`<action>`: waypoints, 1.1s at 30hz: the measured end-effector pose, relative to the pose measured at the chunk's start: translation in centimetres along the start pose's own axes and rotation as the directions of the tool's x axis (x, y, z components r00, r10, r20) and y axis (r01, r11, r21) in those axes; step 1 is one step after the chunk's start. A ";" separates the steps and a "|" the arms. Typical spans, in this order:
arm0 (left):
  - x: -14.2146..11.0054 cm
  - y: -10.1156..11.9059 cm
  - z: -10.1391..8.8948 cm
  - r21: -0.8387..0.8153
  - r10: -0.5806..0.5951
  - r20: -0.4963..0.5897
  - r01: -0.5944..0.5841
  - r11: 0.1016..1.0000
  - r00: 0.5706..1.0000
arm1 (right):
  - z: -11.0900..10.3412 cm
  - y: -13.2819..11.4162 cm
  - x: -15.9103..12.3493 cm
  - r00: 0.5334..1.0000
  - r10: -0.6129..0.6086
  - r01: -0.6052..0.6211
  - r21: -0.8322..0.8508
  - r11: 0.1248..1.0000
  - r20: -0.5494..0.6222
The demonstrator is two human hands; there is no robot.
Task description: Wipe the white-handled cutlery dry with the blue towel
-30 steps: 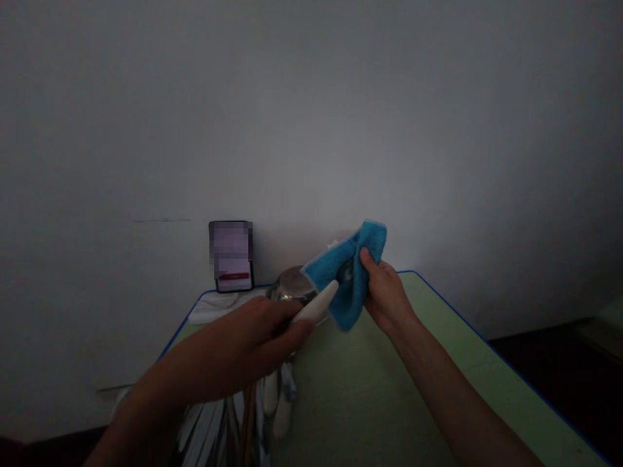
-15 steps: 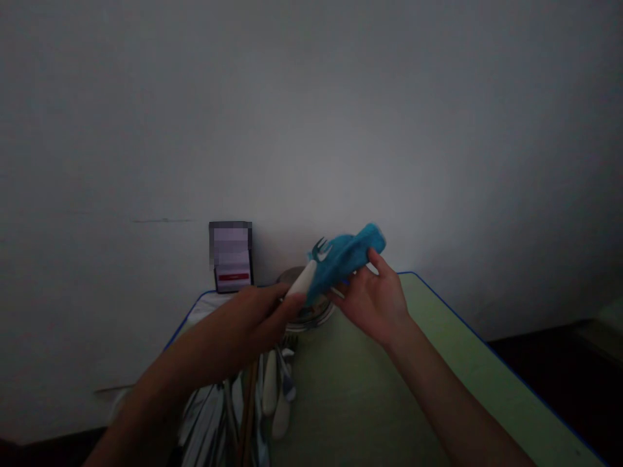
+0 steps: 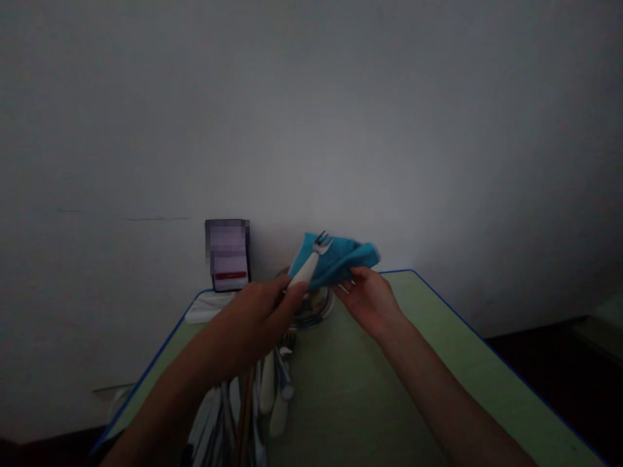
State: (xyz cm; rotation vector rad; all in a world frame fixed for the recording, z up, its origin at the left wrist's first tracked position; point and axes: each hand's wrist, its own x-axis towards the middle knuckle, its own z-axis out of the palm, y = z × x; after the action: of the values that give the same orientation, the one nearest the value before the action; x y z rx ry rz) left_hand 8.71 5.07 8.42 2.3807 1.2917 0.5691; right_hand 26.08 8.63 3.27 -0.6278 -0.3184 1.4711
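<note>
My left hand (image 3: 265,308) is closed on the white handle of a fork (image 3: 306,266), its metal tines pointing up and to the right. Behind the fork spreads a blue cloth (image 3: 341,256), partly folded. From the right, my right hand (image 3: 372,298) grips the cloth's lower edge between thumb and fingers. Under both hands stands a round dish or bowl (image 3: 318,312), mostly covered; what it holds is not clear. Below my left forearm lie several pieces of cutlery, among them white-handled forks (image 3: 278,415) and brown chopsticks (image 3: 244,415).
A phone (image 3: 231,256) leans upright against the wall at the table's back left. A white folded item (image 3: 207,308) lies before it. The green table (image 3: 360,395) has a blue edge and meets the grey wall (image 3: 311,130).
The blue cloth has opened out flatter behind the fork and its right end has dropped. My right hand has shifted slightly left, its thumb now pressing the cloth. My left hand still holds the fork.
</note>
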 end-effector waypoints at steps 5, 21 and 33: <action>0.1 0.1 0.1 0.000 -0.012 -0.060 0.012 1.000 0.998 | 0.0 0.0 -0.1 1.000 -0.007 0.006 0.044 0.999 0.012; 0.1 -0.2 0.0 -0.136 -0.064 -0.150 0.044 0.990 0.987 | -0.2 -0.3 0.0 0.998 0.014 -0.019 0.086 0.996 0.062; 0.2 -1.1 -1.2 -0.071 -0.036 -0.005 0.035 0.997 0.999 | 4.1 1.2 -2.0 0.975 -0.016 -0.014 0.133 0.991 0.223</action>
State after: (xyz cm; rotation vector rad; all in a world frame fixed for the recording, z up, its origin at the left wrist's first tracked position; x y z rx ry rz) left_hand 7.41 5.96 8.86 2.2956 1.2920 0.6019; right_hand 22.55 7.50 6.23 -0.3536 -0.3906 1.5516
